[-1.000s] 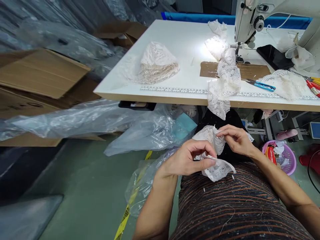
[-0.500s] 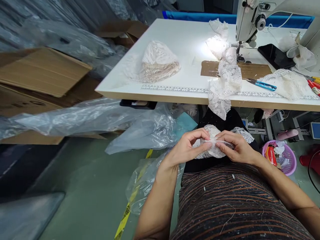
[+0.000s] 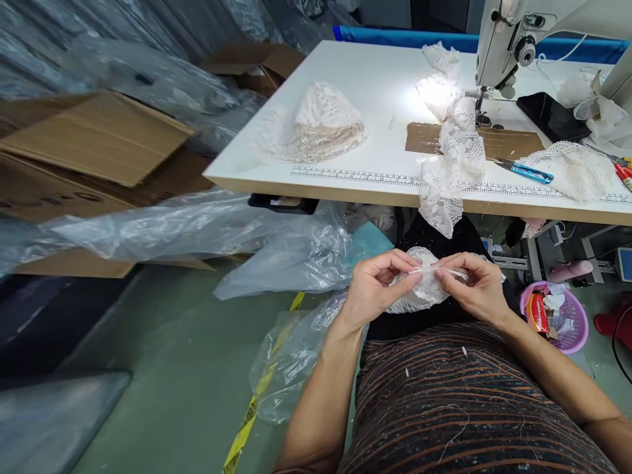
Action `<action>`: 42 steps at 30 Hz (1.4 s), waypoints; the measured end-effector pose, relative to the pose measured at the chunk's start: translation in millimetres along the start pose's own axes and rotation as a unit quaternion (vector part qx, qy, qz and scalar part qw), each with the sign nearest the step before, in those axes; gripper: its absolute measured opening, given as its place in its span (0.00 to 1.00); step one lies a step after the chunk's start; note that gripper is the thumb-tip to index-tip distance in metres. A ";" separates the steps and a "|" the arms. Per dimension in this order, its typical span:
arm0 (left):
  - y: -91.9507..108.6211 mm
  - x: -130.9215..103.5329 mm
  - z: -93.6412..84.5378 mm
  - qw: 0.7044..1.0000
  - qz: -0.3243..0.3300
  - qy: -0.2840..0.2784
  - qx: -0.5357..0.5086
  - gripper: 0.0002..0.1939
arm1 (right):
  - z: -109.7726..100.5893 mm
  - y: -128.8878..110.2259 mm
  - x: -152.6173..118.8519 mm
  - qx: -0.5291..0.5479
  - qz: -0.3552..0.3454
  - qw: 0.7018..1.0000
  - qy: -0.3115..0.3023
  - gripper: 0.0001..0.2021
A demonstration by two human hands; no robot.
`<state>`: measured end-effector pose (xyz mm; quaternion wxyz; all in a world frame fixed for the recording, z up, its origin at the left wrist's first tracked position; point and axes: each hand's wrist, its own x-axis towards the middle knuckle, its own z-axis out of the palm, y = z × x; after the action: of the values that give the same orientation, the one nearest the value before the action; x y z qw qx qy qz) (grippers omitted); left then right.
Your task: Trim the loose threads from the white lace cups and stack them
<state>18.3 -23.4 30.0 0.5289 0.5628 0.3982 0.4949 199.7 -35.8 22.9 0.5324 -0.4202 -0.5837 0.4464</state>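
Over my lap, a piece of white lace (image 3: 419, 299) is held up between both hands. My left hand (image 3: 382, 283) pinches its upper edge between thumb and fingers. A short way to the right, my right hand (image 3: 471, 284) pinches the same edge, and a thin pale strip sticks out past its fingers. The fingertips of the two hands are slightly apart, with the edge stretched between them. Lower parts of the lace rest on the black cloth on my lap. Above, a long lace strip (image 3: 439, 204) hangs over the table edge from the sewing machine (image 3: 486, 59).
On the white table (image 3: 375, 72) sit a lace pile (image 3: 328, 122), blue thread snips (image 3: 528, 172), a black phone (image 3: 550, 115) and more lace (image 3: 573, 168). A pink basket (image 3: 577, 329) of scraps stands at right. Cardboard boxes (image 3: 99, 138) and plastic sheeting (image 3: 286, 250) fill the left.
My fingertips have drawn slightly apart, and the lace edge between them now lies straighter. The whole view has shifted a little, so the table appears farther right.
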 end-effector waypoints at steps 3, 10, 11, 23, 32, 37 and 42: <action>-0.6 0.0 2.1 1.000 -0.015 0.011 -0.009 0.17 | 1.5 0.4 0.9 0.013 0.048 0.999 0.012 0.13; 1.6 1.6 0.3 0.998 -0.055 0.026 0.028 0.21 | 1.0 4.5 3.1 0.070 0.123 0.990 -0.006 0.20; 1.6 1.8 -0.5 0.998 -0.055 0.026 0.030 0.22 | 0.7 5.5 3.4 0.076 0.131 0.988 -0.009 0.20; -4.9 4.7 -5.6 0.998 -0.001 -0.004 0.064 0.12 | -3.9 10.2 6.5 0.114 0.148 0.982 -0.035 0.22; -0.5 6.6 -5.0 0.999 -0.016 -0.012 0.043 0.13 | -3.0 12.8 5.2 0.100 0.102 0.989 -0.031 0.20; 2.0 7.0 -6.1 0.998 -0.026 0.001 0.060 0.17 | -7.5 20.7 3.6 0.074 0.103 0.991 -0.034 0.20; -3.6 7.2 -8.2 0.996 -0.021 0.004 0.089 0.20 | -12.9 28.2 1.7 0.054 0.118 0.991 -0.042 0.20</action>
<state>12.0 -14.3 27.1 0.4857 0.5968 0.4546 0.4485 212.8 -26.3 -3.5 0.4729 -0.4375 -0.5272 0.5541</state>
